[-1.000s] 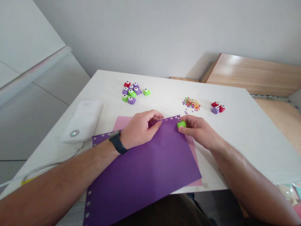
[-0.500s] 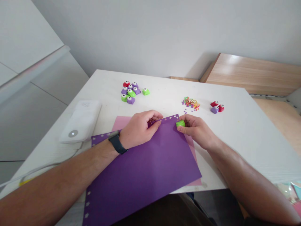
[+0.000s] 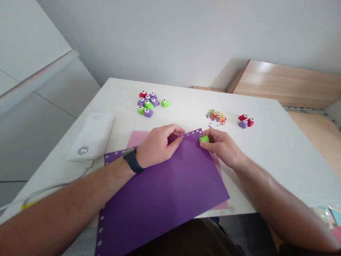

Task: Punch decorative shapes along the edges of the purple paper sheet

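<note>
A large purple sheet of paper point(image 3: 170, 188) lies tilted in front of me, with star-shaped holes along its far and left edges. My left hand point(image 3: 162, 144) pinches its far edge between thumb and fingers. In my right hand point(image 3: 220, 145) is a green craft punch point(image 3: 204, 139), gripped at the sheet's far right corner with its base turned up. The paper's edge meets the punch; how deep it sits inside cannot be seen. Beneath the purple sheet, a pink sheet point(image 3: 137, 138) shows at the far left and along the right side.
Several coloured punches point(image 3: 148, 104) cluster at the back left, a single green punch point(image 3: 165, 103) beside them. Paper confetti point(image 3: 217, 116) is heaped toward the back right, near three more punches point(image 3: 246, 121). A white device point(image 3: 92, 137) with a cable point(image 3: 61, 185) lies on the left.
The purple sheet has shifted very slightly to the right at its lower part. Both hands keep their hold, almost unmoved.
</note>
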Action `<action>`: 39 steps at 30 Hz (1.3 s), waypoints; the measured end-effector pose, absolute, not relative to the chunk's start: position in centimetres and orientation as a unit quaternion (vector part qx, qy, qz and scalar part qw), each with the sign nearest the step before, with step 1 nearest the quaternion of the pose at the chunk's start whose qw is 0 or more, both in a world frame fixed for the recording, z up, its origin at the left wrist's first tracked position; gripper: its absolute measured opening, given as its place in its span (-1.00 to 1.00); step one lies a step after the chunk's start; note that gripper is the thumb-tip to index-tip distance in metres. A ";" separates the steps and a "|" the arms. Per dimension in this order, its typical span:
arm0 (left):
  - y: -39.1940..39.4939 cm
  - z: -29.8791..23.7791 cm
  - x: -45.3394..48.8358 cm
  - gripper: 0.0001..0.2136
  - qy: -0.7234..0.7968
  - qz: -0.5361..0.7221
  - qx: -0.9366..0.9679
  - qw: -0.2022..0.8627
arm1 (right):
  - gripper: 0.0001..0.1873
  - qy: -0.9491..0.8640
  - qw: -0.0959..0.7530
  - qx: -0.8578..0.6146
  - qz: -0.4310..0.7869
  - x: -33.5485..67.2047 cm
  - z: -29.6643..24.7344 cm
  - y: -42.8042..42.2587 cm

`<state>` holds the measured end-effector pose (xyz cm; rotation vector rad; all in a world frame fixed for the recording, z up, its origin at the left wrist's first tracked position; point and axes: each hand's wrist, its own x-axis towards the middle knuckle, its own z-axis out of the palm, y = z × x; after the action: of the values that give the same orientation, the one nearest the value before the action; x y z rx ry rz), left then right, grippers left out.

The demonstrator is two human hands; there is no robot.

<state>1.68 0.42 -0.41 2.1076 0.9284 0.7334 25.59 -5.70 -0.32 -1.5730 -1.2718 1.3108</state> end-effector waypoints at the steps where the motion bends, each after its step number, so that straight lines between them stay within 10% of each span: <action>1: 0.4 -0.4 1.7 -0.81 0.359 0.283 0.815 0.356 | -0.73 -0.492 0.356 -0.612 0.506 25.6 -0.3 -5.7; 39: 0.8 -0.7 1.4 -0.80 0.375 0.292 0.799 0.369 | -0.71 -0.459 0.440 -0.547 0.545 27.3 0.4 -5.4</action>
<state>1.44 0.76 -0.75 2.0501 0.9615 0.7484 27.28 -5.41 0.45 -1.3579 -1.1395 1.3538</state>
